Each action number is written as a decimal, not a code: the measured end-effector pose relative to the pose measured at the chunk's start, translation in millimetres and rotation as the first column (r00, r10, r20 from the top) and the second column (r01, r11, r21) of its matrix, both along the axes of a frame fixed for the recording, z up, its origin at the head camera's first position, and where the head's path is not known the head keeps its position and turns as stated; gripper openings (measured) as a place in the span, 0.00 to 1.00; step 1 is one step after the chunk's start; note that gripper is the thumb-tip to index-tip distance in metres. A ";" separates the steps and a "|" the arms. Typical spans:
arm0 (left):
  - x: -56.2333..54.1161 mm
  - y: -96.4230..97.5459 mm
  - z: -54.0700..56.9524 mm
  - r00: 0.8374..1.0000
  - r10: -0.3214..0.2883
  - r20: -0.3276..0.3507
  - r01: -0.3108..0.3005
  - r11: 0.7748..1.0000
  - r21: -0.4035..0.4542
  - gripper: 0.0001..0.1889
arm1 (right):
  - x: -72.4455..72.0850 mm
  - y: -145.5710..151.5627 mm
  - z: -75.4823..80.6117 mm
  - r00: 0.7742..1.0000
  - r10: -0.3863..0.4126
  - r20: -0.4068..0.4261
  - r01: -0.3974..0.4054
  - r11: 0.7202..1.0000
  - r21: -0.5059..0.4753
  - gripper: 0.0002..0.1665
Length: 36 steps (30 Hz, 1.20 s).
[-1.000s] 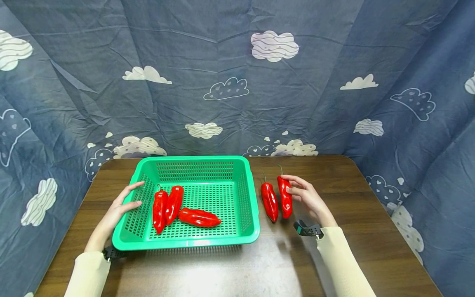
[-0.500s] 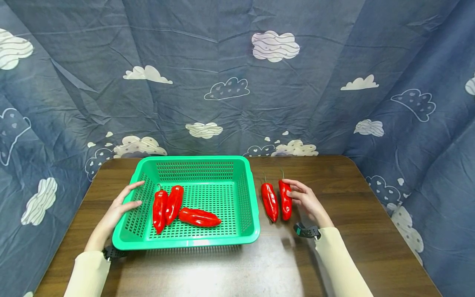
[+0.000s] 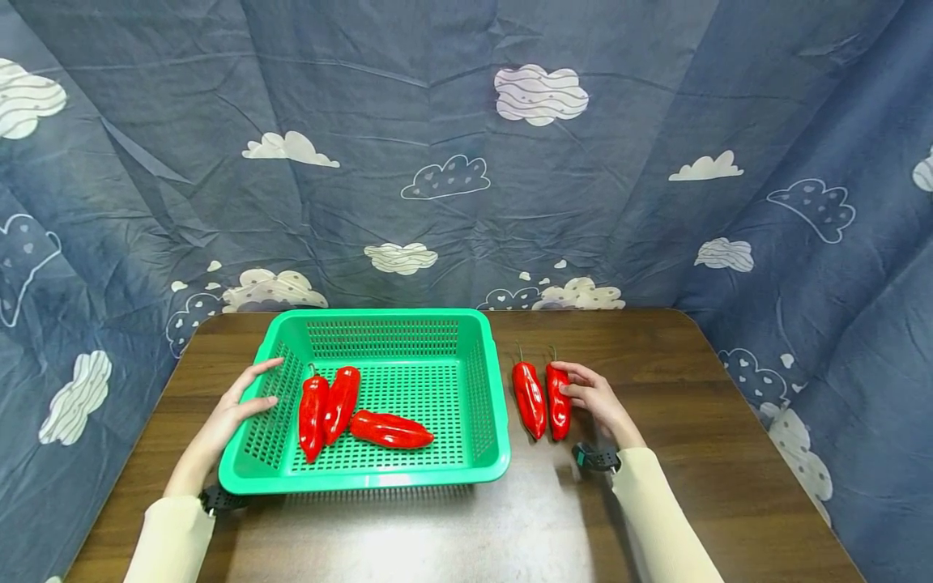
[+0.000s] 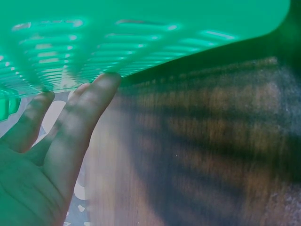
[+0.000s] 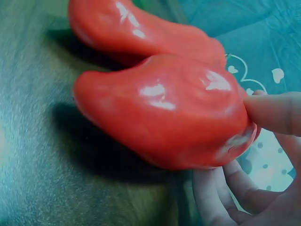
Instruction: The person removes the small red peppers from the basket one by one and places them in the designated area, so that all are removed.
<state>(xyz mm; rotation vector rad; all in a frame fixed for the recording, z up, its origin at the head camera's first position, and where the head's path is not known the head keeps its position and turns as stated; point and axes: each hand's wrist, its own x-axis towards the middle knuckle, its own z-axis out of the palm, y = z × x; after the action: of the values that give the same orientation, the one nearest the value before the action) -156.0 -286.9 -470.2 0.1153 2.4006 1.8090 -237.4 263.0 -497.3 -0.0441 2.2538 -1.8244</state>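
My left hand (image 3: 232,409) lies at the left side of a green plastic basket (image 3: 379,482), its fingers extended over the rim in the head view. In the left wrist view, fingers (image 4: 77,120) reach to the basket's slotted outer wall. On the table to the basket's right, my right hand (image 3: 598,401) pinches a long red pepper (image 3: 557,409) between thumb and fingers. Its tapered end points toward me and its green stem points away. Close alongside, to its left, lies a second red pepper (image 3: 530,401); both peppers also appear in the right wrist view.
Inside the basket are a red pepper (image 3: 313,417) and another red pepper (image 3: 342,405) side by side, plus a red pepper (image 3: 391,430) lying crosswise. A dark blue curtain (image 3: 437,227) with white clouds hangs behind the brown wooden table (image 3: 714,453).
My right hand has drawn its pepper slightly toward me, so that it now lies about level with the one beside it. My left hand and the basket have stayed put.
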 end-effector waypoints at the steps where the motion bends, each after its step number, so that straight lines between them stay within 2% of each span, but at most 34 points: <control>1: 0.9 -0.2 0.2 1.000 0.001 0.007 -0.001 1.000 0.002 0.31 | 0.2 -0.9 -0.3 1.000 -0.004 -0.001 0.004 1.000 0.014 0.27; 5: 3.3 -1.0 1.2 0.999 0.005 0.032 -0.005 1.000 0.012 0.31 | 0.7 -4.3 -0.2 1.000 -0.003 -0.024 0.005 0.997 0.072 0.26; 8: 3.1 -1.2 1.7 1.000 0.005 0.029 -0.005 1.000 0.011 0.31 | 1.2 -6.2 0.7 0.999 -0.007 -0.038 0.010 0.997 0.079 0.26; 13: 1.4 -1.0 1.6 1.000 0.004 0.009 -0.004 1.000 -0.005 0.31 | 2.7 -7.4 2.7 0.999 -0.027 -0.033 0.028 0.999 0.034 0.26; 18: 1.2 -0.3 1.2 1.000 0.006 0.017 -0.006 1.000 -0.005 0.31 | 4.9 -6.4 5.0 0.998 -0.058 -0.033 0.058 0.998 0.001 0.26; 28: 1.1 0.6 0.9 1.000 0.002 0.022 -0.002 1.000 0.017 0.31 | 8.3 -2.8 13.6 0.992 -0.122 -0.043 0.124 0.992 0.040 0.25; 31: 1.2 0.5 0.7 1.000 0.003 0.024 -0.003 1.000 0.015 0.31 | 8.7 -3.5 17.1 0.991 -0.127 -0.046 0.128 0.991 0.029 0.25; 36: 2.1 0.1 0.3 0.999 0.000 0.043 -0.003 0.998 0.065 0.30 | 9.1 -7.0 24.3 0.992 -0.117 -0.044 0.117 0.993 -0.005 0.25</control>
<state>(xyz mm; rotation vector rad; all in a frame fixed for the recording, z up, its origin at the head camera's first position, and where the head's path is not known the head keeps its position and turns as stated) -153.9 -286.8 -469.8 0.0794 2.3147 1.8706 -228.3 256.0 -473.0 0.0483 2.3297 -1.9028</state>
